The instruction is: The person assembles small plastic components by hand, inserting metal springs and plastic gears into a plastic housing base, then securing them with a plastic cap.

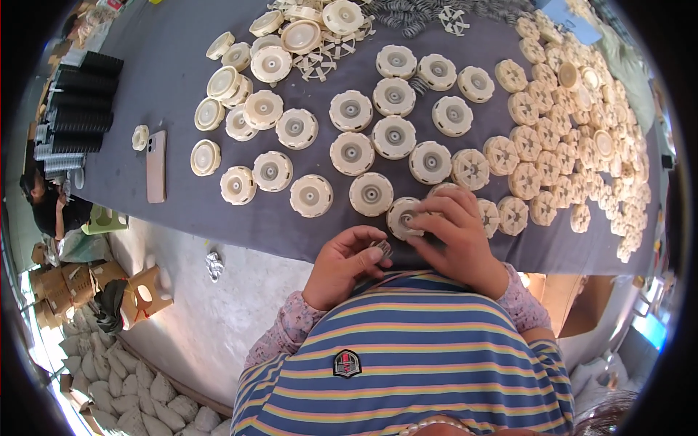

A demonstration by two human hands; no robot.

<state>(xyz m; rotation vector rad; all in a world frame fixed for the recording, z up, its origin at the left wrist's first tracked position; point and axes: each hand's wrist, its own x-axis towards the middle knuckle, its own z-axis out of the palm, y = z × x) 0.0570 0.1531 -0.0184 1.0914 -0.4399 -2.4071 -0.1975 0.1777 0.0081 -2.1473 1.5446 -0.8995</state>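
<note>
My left hand (pixel 347 263) is closed around a small grey coil spring (pixel 380 251), held between thumb and fingers just off the table's front edge. Over a round cream plastic cap (pixel 399 227) with a hollow centre is my right hand (pixel 459 231). Its fingers are bent and apart, the index fingertip at the cap's centre; I see nothing held in them. Behind that hand another cap (pixel 442 190) is partly hidden. Similar caps, such as the cap (pixel 371 194) to the left, lie face up with grey springs or recesses in their middles.
To the right spreads a large heap of cream slotted discs (pixel 552 131). Grey springs (pixel 414 16) and thin spoked pieces (pixel 318 65) lie at the back. A phone (pixel 156 166) rests at left, near stacked black trays (pixel 87 102). Another person (pixel 54 207) is at the far left.
</note>
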